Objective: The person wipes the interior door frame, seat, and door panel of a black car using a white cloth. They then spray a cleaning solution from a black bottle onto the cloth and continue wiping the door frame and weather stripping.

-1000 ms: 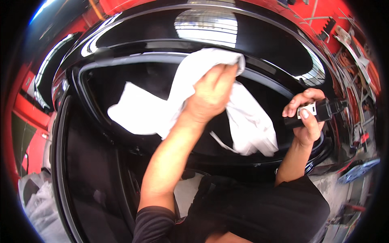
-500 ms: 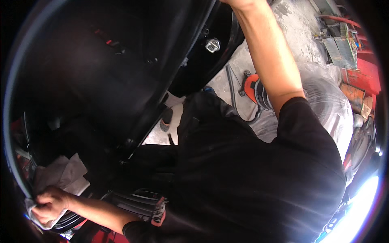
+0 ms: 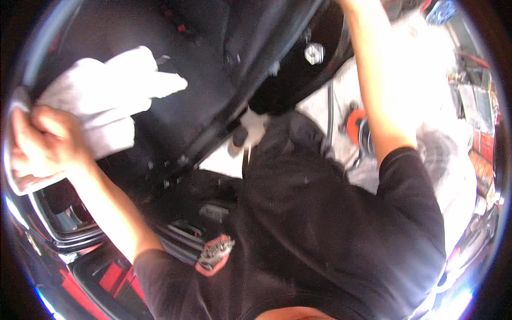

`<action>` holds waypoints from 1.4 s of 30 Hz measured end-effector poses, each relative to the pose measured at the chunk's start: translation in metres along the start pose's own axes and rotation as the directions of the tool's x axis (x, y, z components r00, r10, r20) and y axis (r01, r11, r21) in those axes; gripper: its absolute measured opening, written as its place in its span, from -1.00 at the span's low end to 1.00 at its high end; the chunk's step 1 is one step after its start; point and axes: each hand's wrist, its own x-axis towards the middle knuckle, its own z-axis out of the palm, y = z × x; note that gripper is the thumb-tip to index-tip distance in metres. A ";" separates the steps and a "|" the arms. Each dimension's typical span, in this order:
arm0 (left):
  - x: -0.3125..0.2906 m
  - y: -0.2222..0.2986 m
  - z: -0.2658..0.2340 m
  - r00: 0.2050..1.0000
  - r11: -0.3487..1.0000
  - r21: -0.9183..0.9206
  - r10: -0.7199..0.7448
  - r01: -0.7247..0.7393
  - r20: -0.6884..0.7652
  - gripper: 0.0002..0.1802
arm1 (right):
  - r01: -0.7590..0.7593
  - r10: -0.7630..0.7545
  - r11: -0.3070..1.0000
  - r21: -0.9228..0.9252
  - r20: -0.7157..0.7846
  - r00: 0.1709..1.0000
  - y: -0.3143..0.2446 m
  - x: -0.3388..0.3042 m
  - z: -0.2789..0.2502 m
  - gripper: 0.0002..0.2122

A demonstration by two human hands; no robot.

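One hand in view, my left hand [image 3: 49, 143], clamped on the white cloth [image 3: 114, 88]. Part of the cloth is wrapped round my fingers; the loose part fans out in front of the dark panel [image 3: 184, 114]. The curved grey edge [image 3: 38, 63] runs just above the hand at far left; can't confirm the cloth is touching it

Change: half a second ago hand and cloth sit low at lower left, now both are higher in the picture and the cloth is flared out. View has shifted a bit too, but not enough to explain that. Reads to me as a wiping pass under way along that side, not a regrip

Right forearm [image 3: 376, 69] reaches up and runs out at the top border. Right hand is out of frame, so can't tell if it's open or gripping. Black bottle it has a second ago isn't visible, so its whereabouts are unknown

Also around: metal fitting [image 3: 314, 54] on the dark part beside my arm, orange unit [image 3: 354, 127] on the floor [image 3: 416, 58], clear plastic sheeting [image 3: 444, 160] at right
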 end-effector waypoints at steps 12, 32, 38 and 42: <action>-0.141 -0.113 -0.078 0.858 0.896 0.206 -0.438 0.392 0.269 -0.53 | -0.093 0.040 0.861 0.501 0.116 0.992 0.017 0.003 -0.016 -0.62; -0.066 -0.044 -0.073 0.726 0.800 0.117 -0.586 0.588 0.359 -0.46 | -0.082 0.066 0.905 0.417 0.051 0.996 0.024 0.004 -0.010 -0.65; 0.049 0.095 -0.040 0.850 0.834 -0.243 -0.408 0.495 0.333 -0.63 | -0.027 0.024 0.981 0.194 0.018 1.000 0.057 -0.020 -0.041 -0.57; -0.014 0.030 -0.049 0.843 0.853 -0.214 -0.372 0.475 0.389 -0.63 | 0.053 -0.048 0.989 0.135 -0.039 0.998 0.059 -0.024 -0.036 -0.55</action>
